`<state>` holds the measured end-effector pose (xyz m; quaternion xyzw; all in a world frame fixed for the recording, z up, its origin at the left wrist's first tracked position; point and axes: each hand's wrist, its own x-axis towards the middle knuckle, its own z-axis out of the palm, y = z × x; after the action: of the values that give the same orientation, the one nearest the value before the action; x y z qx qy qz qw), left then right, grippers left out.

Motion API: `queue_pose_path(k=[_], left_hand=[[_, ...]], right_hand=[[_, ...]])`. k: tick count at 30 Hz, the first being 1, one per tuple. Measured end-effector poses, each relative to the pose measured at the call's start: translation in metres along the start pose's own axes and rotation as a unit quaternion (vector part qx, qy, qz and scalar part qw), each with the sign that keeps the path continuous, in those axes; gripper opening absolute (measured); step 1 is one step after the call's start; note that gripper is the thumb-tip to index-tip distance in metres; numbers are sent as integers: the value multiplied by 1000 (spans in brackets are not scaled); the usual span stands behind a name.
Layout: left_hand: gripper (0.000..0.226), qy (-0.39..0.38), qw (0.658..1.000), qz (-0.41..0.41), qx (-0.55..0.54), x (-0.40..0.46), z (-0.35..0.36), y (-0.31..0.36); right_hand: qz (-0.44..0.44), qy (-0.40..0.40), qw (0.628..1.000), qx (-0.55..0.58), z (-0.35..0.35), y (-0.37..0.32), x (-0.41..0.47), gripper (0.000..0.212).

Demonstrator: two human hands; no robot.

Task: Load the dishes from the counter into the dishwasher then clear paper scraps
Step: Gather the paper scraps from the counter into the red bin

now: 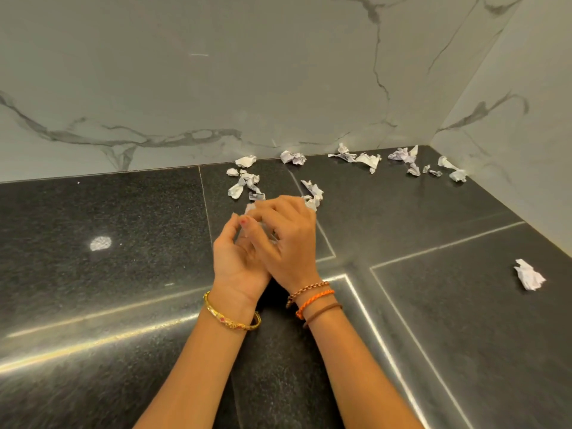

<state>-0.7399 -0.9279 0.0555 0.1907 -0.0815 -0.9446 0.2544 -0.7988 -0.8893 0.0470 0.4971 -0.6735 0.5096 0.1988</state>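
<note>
Black stone counter point(123, 274); crumpled paper scraps point(368, 159) along back wall, lone scrap point(528, 274) right.

A black speckled stone counter point(123, 274) fills the lower part of the view, polished enough to throw back streaks of light along its near edge and one round bright spot point(101, 243) on its left half. Thin pale seams point(445, 244) cut the top into large slabs, with one seam running from the back edge toward the near edge and others crossing on the right half. Behind the counter's back edge rises a white marble wall point(216, 88) with grey veins; a second marbled wall point(526, 134) meets it at the far right corner.
</note>
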Motion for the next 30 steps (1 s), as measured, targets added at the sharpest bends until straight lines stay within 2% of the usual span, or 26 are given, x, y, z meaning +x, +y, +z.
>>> queue_pose_path(k=[4, 8, 10, 12, 14, 15, 16, 17, 18, 20, 22, 26, 28, 30], left_hand=[[31, 9, 1000, -3, -19, 5, 0, 0], [28, 28, 1000, 9, -2, 9, 3, -4], [26, 33, 999, 12, -8, 8, 5, -3], [25, 39, 998, 28, -46, 7, 5, 4], [25, 43, 995, 51, -69, 8, 5, 12], [25, 43, 995, 60, -74, 8, 5, 16], [25, 37, 994, 65, -79, 9, 4, 18], [25, 28, 994, 67, -85, 8, 3, 19], [25, 17, 994, 66, -89, 7, 3, 20], [26, 1, 993, 60, -100, 5, 3, 19], [27, -4, 993, 58, -99, 5, 3, 18], [28, 0, 995, 59, -76, 8, -1, 19], [27, 4, 996, 57, -76, 8, -1, 18], [28, 12, 996, 54, -69, 8, 0, 16]], right_hand=[[45, 54, 996, 50, -5, 1, 8, 54], [142, 108, 983, 52, 6, -6, 32, 48], [145, 114, 981, 55, 9, -14, 47, 48], [156, 142, 972, 104, 1, -10, 59, 44], [209, 164, 951, 156, -17, 7, 65, 31], [239, 137, 949, 156, -23, 20, 63, 23], [265, 72, 954, 121, -28, 32, 59, 14], [282, -14, 957, 63, -30, 43, 52, 17], [288, -96, 953, 8, -29, 53, 44, 30], [296, -182, 937, -47, -24, 63, 32, 48], [274, -206, 935, -94, -19, 64, 27, 52], [218, -211, 924, -233, -17, 62, 22, 35], [202, -193, 934, -221, -19, 60, 20, 28], [239, -112, 958, -110, -20, 53, 19, 18]])
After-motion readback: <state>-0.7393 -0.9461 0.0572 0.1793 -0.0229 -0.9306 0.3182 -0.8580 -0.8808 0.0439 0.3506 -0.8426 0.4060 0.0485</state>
